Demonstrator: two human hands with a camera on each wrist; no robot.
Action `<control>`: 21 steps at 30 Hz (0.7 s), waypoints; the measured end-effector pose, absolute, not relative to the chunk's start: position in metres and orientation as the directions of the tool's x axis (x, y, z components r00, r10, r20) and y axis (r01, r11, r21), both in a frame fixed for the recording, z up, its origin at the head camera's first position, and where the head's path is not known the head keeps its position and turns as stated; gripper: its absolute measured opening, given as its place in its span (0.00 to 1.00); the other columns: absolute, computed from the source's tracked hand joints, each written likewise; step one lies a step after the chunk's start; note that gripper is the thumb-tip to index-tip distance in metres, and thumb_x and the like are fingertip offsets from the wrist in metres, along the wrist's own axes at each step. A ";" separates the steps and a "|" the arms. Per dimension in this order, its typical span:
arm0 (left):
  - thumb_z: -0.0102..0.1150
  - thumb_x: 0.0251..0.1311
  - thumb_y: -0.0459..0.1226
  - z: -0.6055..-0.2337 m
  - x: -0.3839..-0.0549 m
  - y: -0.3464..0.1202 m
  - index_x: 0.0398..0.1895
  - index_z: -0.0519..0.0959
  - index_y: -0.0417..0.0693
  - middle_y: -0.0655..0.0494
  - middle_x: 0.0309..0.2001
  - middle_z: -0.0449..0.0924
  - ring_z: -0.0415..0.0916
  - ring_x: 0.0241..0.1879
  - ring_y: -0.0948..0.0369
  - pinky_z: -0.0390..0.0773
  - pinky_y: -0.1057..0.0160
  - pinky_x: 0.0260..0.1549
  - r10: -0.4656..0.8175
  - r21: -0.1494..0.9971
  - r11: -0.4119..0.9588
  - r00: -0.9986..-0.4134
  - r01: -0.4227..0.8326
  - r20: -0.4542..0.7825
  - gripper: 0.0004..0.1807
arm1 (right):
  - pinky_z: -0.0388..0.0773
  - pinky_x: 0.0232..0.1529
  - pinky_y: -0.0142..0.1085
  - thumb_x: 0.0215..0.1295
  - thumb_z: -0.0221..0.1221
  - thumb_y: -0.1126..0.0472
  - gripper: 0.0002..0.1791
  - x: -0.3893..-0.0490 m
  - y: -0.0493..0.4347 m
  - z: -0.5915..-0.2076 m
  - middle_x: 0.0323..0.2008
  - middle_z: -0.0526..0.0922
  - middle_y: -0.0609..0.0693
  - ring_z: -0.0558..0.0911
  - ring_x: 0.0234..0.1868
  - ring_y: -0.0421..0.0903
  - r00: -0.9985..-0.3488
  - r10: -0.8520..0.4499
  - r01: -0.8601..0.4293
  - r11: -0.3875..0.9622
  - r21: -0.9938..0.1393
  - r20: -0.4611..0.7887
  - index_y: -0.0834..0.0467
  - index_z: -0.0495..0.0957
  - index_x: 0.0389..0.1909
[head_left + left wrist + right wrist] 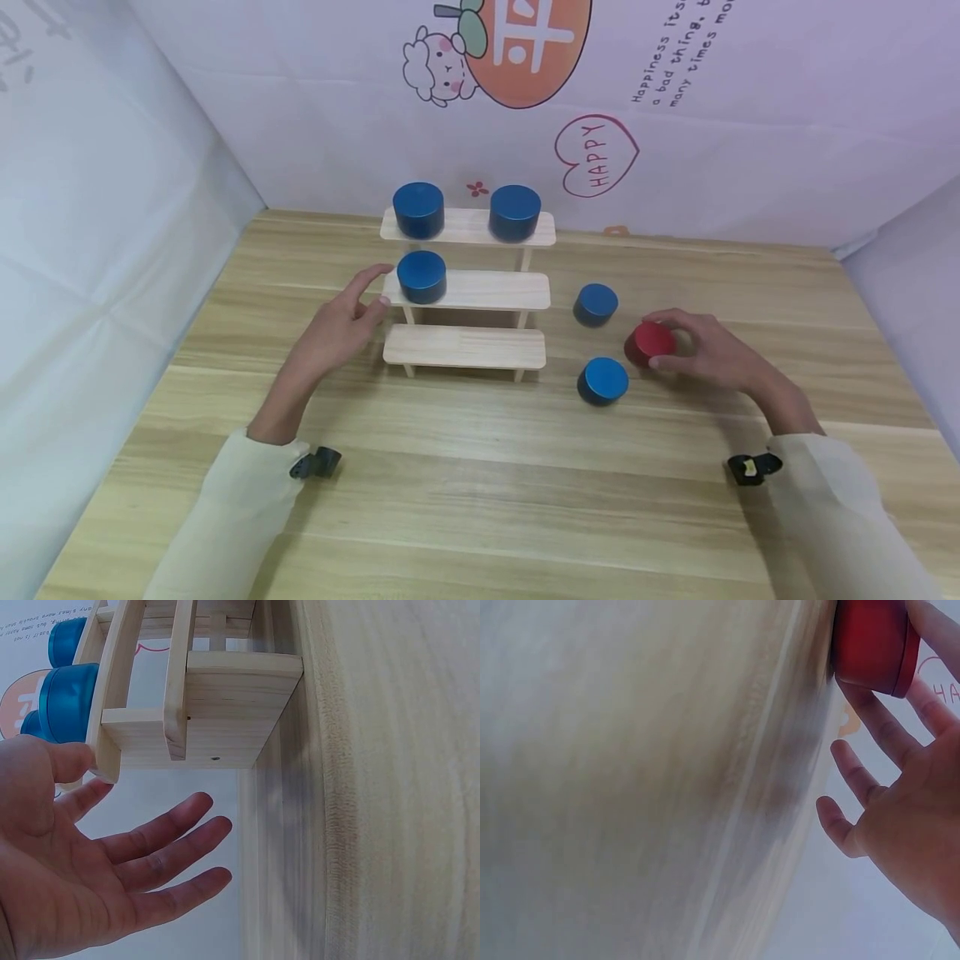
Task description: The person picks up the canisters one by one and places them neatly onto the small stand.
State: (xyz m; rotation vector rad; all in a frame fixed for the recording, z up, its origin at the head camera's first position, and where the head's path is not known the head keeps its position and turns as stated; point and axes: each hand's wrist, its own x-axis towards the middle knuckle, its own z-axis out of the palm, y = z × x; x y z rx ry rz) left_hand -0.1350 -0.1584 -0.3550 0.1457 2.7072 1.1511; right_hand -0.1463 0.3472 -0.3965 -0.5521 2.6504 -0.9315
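A three-tier wooden display stand (465,346) stands on the table. My left hand (341,325) holds the left end of its middle tier, with thumb and index fingertips at the corners and the other fingers spread loose, as the left wrist view shows. Close by on that tier sits a blue round tin (422,277). My right hand (708,350) pinches a red round tin (651,344) between thumb and fingers, right of the stand. In the right wrist view, the red tin (870,645) has a lid seam, and the ring and little fingers stay off it.
On the top tier stand two more blue tins, one at the left (418,210) and one at the right (515,213). Two smaller blue tins (596,305) (603,381) lie between the stand and the red tin. A printed white cloth (315,125) hangs behind the table.
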 end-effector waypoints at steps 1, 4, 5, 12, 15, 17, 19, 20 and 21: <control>0.40 0.78 0.51 -0.355 -0.135 -0.158 0.79 0.53 0.65 0.38 0.45 0.79 0.72 0.30 0.49 0.71 0.56 0.26 0.165 0.720 0.693 -0.976 0.014 -0.141 0.29 | 0.70 0.54 0.63 0.64 0.68 0.57 0.33 -0.146 0.347 -0.396 0.60 0.73 0.61 0.67 0.61 0.63 -0.890 -0.434 -0.255 0.724 -0.641 -0.136 0.61 0.69 0.67; 0.40 0.78 0.51 -0.355 -0.135 -0.158 0.79 0.53 0.65 0.38 0.45 0.79 0.71 0.29 0.50 0.70 0.57 0.25 0.164 0.720 0.694 -0.976 0.011 -0.142 0.29 | 0.70 0.53 0.64 0.64 0.68 0.56 0.34 -0.145 0.347 -0.395 0.60 0.73 0.61 0.67 0.61 0.63 -0.895 -0.425 -0.247 0.726 -0.642 -0.137 0.61 0.68 0.68; 0.40 0.78 0.50 -0.355 -0.135 -0.158 0.79 0.53 0.65 0.38 0.44 0.79 0.71 0.29 0.50 0.70 0.57 0.25 0.164 0.721 0.692 -0.976 0.012 -0.142 0.29 | 0.70 0.53 0.63 0.64 0.68 0.56 0.34 -0.145 0.347 -0.395 0.60 0.73 0.61 0.67 0.61 0.63 -0.896 -0.422 -0.244 0.724 -0.646 -0.135 0.61 0.68 0.68; 0.40 0.78 0.50 -0.357 -0.135 -0.158 0.79 0.53 0.65 0.38 0.41 0.79 0.69 0.26 0.50 0.68 0.58 0.23 0.172 0.732 0.680 -0.977 0.027 -0.123 0.29 | 0.67 0.53 0.61 0.67 0.66 0.58 0.30 -0.143 0.345 -0.393 0.59 0.76 0.60 0.67 0.61 0.61 -0.910 -0.407 -0.248 0.690 -0.681 -0.081 0.62 0.69 0.67; 0.40 0.78 0.50 -0.357 -0.135 -0.158 0.79 0.54 0.65 0.38 0.44 0.79 0.71 0.29 0.50 0.69 0.57 0.24 0.171 0.732 0.681 -0.978 0.030 -0.119 0.29 | 0.63 0.56 0.63 0.66 0.66 0.58 0.30 -0.142 0.345 -0.392 0.61 0.74 0.60 0.66 0.63 0.61 -0.927 -0.368 -0.226 0.697 -0.680 -0.069 0.60 0.70 0.67; 0.40 0.78 0.50 -0.358 -0.135 -0.158 0.79 0.54 0.64 0.38 0.45 0.79 0.72 0.31 0.49 0.70 0.57 0.25 0.171 0.729 0.684 -0.978 0.033 -0.117 0.29 | 0.61 0.57 0.65 0.66 0.67 0.58 0.31 -0.141 0.346 -0.391 0.63 0.72 0.59 0.64 0.65 0.61 -0.939 -0.338 -0.205 0.703 -0.681 -0.066 0.59 0.70 0.68; 0.40 0.78 0.50 -0.358 -0.135 -0.158 0.79 0.54 0.64 0.38 0.46 0.80 0.73 0.32 0.48 0.71 0.56 0.25 0.171 0.729 0.684 -0.978 0.033 -0.116 0.29 | 0.60 0.58 0.66 0.65 0.67 0.59 0.31 -0.141 0.346 -0.389 0.64 0.71 0.59 0.63 0.66 0.61 -0.946 -0.320 -0.197 0.703 -0.684 -0.056 0.58 0.70 0.68; 0.40 0.78 0.50 -0.358 -0.135 -0.158 0.79 0.54 0.64 0.38 0.46 0.80 0.73 0.32 0.48 0.71 0.56 0.26 0.171 0.728 0.684 -0.979 0.034 -0.115 0.29 | 0.60 0.58 0.66 0.65 0.67 0.59 0.32 -0.141 0.346 -0.388 0.65 0.71 0.59 0.63 0.66 0.61 -0.948 -0.314 -0.196 0.702 -0.684 -0.050 0.58 0.70 0.68; 0.40 0.78 0.50 -0.358 -0.135 -0.158 0.79 0.54 0.64 0.38 0.46 0.80 0.73 0.32 0.49 0.71 0.56 0.25 0.171 0.729 0.684 -0.979 0.035 -0.114 0.29 | 0.60 0.58 0.66 0.64 0.68 0.59 0.32 -0.141 0.346 -0.387 0.65 0.70 0.59 0.62 0.66 0.61 -0.949 -0.313 -0.199 0.697 -0.688 -0.042 0.58 0.70 0.68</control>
